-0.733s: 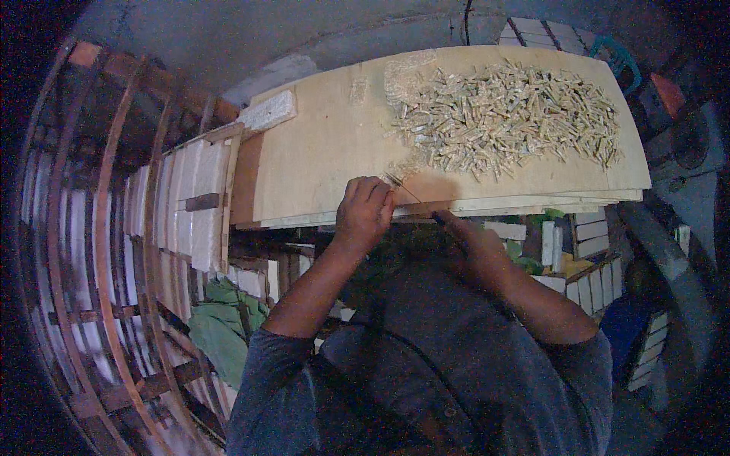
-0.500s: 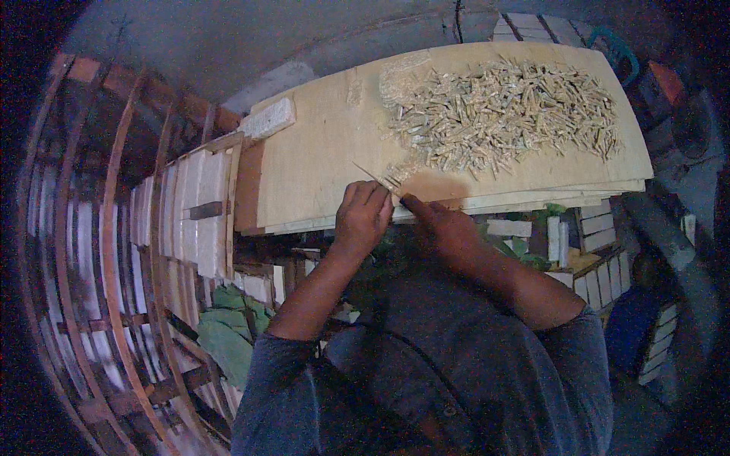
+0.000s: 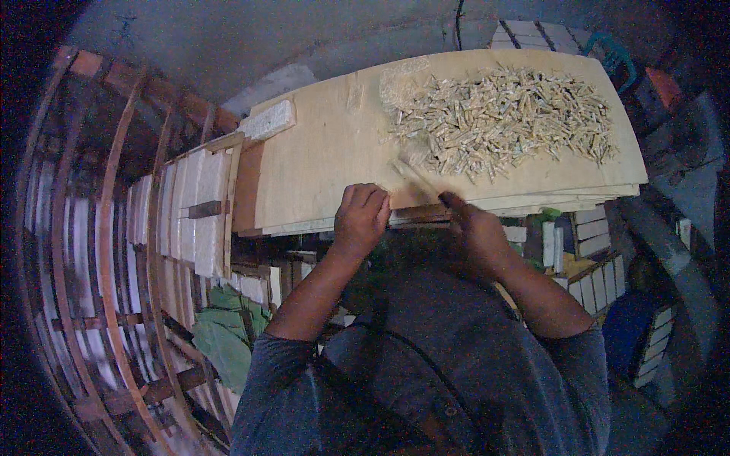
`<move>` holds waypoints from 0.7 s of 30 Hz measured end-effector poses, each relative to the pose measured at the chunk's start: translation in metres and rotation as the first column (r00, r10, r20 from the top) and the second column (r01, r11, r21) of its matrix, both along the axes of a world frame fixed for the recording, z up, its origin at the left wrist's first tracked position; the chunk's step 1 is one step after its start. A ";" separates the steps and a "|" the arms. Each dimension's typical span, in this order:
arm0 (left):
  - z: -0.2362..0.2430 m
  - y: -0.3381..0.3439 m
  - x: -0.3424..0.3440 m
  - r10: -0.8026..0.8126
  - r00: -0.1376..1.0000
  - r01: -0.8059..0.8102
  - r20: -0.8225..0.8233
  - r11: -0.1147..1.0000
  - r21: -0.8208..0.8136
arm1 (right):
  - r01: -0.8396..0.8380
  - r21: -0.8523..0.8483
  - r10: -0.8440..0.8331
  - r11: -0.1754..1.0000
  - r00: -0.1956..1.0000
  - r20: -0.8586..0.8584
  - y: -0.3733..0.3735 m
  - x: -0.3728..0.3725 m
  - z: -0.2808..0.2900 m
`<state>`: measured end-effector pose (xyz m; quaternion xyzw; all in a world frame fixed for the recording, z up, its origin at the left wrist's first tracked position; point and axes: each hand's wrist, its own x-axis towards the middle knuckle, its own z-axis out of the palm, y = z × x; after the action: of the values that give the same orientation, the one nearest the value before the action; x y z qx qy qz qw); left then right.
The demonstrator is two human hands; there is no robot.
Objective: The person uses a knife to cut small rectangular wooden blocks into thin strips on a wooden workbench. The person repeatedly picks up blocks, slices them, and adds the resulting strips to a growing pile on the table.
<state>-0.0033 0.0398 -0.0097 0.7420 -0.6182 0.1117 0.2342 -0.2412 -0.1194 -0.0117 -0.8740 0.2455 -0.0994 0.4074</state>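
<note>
My left hand (image 3: 363, 218) is closed at the near edge of a pale wooden board (image 3: 319, 144). Its fingers hide whatever they hold. To its right, my right hand (image 3: 473, 232) grips a long, thin, pale tool (image 3: 417, 176) that looks like a knife. The tool is blurred and points forward and left over the board. A wide heap of short, tan, stick-like pieces (image 3: 509, 118) covers the board's right half. Fine pale crumbs lie along the heap's left side.
A pale rectangular block (image 3: 268, 120) sits on the board's far left corner. Left of the board stand a wooden crate (image 3: 194, 209) and tall slatted racks (image 3: 114, 228). Green cloth or leaf-like material (image 3: 224, 330) hangs below. Stacked white blocks (image 3: 597, 285) are at the lower right.
My right hand has moved right, away from my left hand, taking the tool with it over the board. My left hand has stayed nearly in place.
</note>
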 end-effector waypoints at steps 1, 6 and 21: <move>-0.003 0.000 0.002 0.001 1.000 -0.001 0.005 1.000 -0.001 | 0.064 -0.021 -0.064 0.998 0.998 0.023 -0.008 0.001 -0.001; 0.023 -0.023 0.009 0.097 0.994 -0.095 -0.050 0.994 0.050 | 0.266 -0.040 -0.254 0.963 0.949 0.187 -0.049 -0.017 0.037; 0.041 -0.199 0.018 0.069 0.975 0.035 -0.213 0.893 0.448 | 0.541 0.061 -0.536 0.839 0.803 0.259 -0.031 -0.134 0.031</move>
<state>0.0149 -0.1589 0.0313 0.7891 -0.5904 -0.1158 0.1237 -0.3752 -0.1505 0.0192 -0.7503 0.4255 -0.3290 0.3845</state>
